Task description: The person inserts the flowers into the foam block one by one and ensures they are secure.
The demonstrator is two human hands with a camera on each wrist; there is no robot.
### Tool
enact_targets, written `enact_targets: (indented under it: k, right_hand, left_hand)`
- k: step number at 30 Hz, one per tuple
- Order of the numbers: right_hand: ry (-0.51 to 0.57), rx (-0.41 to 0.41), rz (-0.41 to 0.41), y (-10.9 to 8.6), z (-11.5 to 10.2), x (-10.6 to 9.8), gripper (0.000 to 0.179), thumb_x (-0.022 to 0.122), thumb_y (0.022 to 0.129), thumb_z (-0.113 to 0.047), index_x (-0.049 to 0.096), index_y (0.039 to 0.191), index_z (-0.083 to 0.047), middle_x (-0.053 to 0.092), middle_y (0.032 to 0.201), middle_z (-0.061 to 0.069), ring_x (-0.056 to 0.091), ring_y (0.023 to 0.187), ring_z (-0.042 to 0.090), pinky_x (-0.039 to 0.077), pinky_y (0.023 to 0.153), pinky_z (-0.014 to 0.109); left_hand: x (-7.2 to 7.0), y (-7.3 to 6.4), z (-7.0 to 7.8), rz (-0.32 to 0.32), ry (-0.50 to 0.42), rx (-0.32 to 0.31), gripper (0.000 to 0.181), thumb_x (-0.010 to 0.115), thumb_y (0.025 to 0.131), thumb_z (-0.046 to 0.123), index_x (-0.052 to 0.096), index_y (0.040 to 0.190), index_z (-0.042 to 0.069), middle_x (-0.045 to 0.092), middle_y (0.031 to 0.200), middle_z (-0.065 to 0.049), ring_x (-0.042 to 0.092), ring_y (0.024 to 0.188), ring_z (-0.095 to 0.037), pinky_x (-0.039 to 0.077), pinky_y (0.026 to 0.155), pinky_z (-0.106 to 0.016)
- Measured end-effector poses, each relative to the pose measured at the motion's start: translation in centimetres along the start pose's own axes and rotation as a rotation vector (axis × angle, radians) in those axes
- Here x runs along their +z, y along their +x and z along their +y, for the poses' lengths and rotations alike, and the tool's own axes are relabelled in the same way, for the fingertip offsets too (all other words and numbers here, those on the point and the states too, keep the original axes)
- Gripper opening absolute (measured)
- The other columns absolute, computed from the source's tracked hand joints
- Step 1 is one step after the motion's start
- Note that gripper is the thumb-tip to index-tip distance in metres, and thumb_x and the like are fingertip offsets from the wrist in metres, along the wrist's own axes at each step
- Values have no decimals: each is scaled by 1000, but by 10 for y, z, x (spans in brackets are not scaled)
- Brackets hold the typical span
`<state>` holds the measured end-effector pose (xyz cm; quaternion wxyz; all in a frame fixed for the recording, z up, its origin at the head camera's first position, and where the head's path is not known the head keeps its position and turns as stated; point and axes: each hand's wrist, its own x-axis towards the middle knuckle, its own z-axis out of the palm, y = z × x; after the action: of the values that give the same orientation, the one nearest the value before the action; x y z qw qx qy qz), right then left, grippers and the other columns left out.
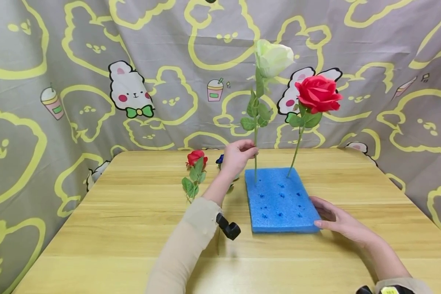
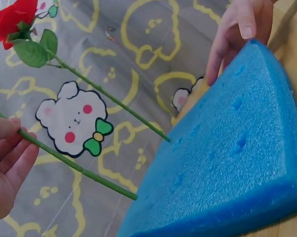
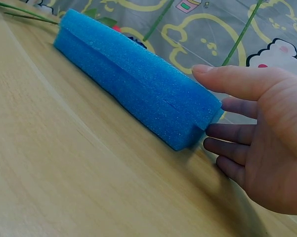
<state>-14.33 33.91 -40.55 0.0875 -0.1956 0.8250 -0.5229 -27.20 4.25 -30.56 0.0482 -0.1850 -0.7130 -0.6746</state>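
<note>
My left hand (image 1: 239,157) pinches the green stem of a pale greenish-white artificial rose (image 1: 273,59) between thumb and fingers. That stem runs down to the back left part of a blue foam block (image 1: 279,206), its lower end meeting the foam in the left wrist view. Behind and to the right, a red rose (image 1: 319,94) stands in the block, leaning slightly right. At the block's front right corner is my right hand (image 1: 343,222), thumb at the top edge and fairly straight fingers along the side. Several small holes dot the foam's top.
Another red rose (image 1: 196,159) with leaves lies on the wooden table (image 1: 106,228), left of the block. Beside it a dark blue flower (image 1: 219,159) is partly hidden by my left hand and forearm. A grey curtain (image 1: 169,49) with yellow cartoon outlines hangs behind the table.
</note>
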Motion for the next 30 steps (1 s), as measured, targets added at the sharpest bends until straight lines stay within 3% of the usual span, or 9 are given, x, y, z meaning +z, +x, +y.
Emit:
enact_targets:
  k: [4,17,30]
  right_hand:
    - [7,-3,2,0,0,0,63,55,92,-4,19,141,14,21,143,38,35,115,-19,32,92,5]
    - [15,13,-2,2,2,0,63,55,92,-6,21,143,10,21,146,35,34,116,-19,30,93,5]
    - [28,19,-2,0,5,-2,65,56,92,-6,19,143,11,20,146,35,35,116,-18,31,93,6]
  left_hand:
    - [5,3,0,9,-5,3,17,65,85,1,67,100,-7,68,91,-19,67,81,-22,56,72,-28]
    - [14,11,-12,47,6,-28,17,65,86,2,68,100,-6,68,92,-19,67,80,-23,56,70,-26]
    - [20,16,-15,29,70,-44,21,64,86,3,67,105,-6,67,95,-18,66,84,-25,55,70,-24]
